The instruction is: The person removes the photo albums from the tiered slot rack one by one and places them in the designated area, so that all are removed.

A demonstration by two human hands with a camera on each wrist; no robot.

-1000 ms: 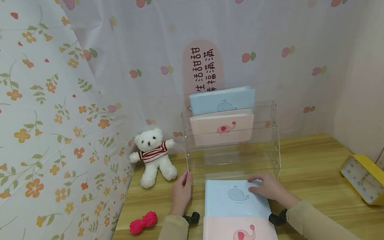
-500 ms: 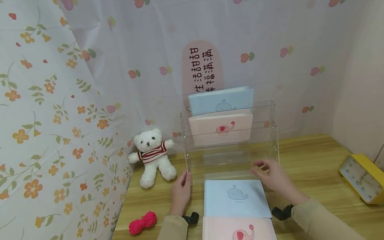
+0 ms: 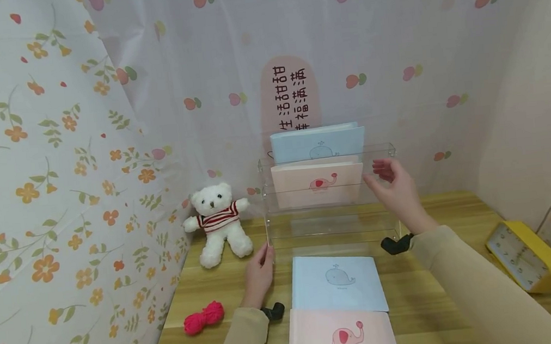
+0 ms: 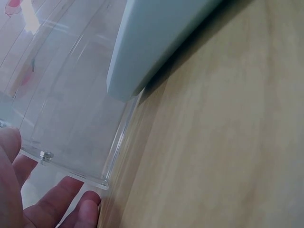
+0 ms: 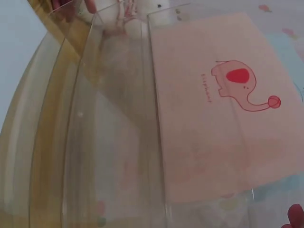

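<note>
A clear acrylic rack with stepped slots stands on the table. My left hand holds its lower left side, and the left wrist view shows the fingers around the clear edge. In the rack's slots stand a pink elephant book and, behind it, a light blue whale book. My right hand is raised at the rack's right side, fingers loosely bent, thumb tip close to the pink book's right edge, holding nothing. A second blue whale book lies flat in front, overlapped by another pink elephant book.
A white teddy bear in a striped shirt sits left of the rack. Pink yarn lies in front of it. A yellow clock stands at the right. Patterned cloth hangs behind the table.
My right hand has left the flat blue book and risen up and forward to the rack's right side, beside the upright pink book. My left hand has stayed at the rack's left side.
</note>
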